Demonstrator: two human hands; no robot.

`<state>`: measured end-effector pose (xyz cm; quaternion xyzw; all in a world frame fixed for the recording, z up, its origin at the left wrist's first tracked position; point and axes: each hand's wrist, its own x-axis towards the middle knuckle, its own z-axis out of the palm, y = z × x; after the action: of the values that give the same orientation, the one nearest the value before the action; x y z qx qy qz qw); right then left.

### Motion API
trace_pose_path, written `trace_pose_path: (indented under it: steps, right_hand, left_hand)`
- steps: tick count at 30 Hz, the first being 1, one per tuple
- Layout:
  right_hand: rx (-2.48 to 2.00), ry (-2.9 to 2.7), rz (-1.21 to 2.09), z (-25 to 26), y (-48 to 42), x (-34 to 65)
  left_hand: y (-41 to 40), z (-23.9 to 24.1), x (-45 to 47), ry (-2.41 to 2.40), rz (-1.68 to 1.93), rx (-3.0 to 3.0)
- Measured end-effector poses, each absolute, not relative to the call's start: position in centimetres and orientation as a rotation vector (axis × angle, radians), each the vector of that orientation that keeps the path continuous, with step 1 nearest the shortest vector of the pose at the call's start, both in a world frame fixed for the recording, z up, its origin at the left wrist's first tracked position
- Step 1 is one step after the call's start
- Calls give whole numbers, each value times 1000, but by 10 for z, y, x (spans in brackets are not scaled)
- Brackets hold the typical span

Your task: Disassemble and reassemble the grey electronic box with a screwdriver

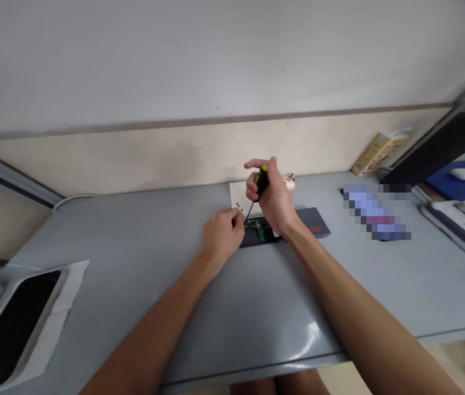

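Gripping a black-and-yellow screwdriver [262, 185] in the head view, the right hand [276, 203] slants its shaft down to the left end of a green circuit board [262, 229], which lies in a black case [252, 238] on the grey worktop [153, 230]. Beside that end, the left hand [222, 233] bends its fingers near the tip; whether they pinch anything I cannot tell. Behind the case lies a white sheet [238, 191] with small dark bits on it; a dark grey box [312, 218] sits beyond the right wrist.
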<state>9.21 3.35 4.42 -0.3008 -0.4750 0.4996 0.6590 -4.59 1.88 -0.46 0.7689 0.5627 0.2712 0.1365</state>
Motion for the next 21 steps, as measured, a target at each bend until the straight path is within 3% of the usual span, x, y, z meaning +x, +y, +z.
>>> trace_pose_path:
  steps: [21]
  right_hand:
    - [-640,-1048,1003,39,28,93]
  left_hand:
    - [23,-6,-46,1554,798,2196]
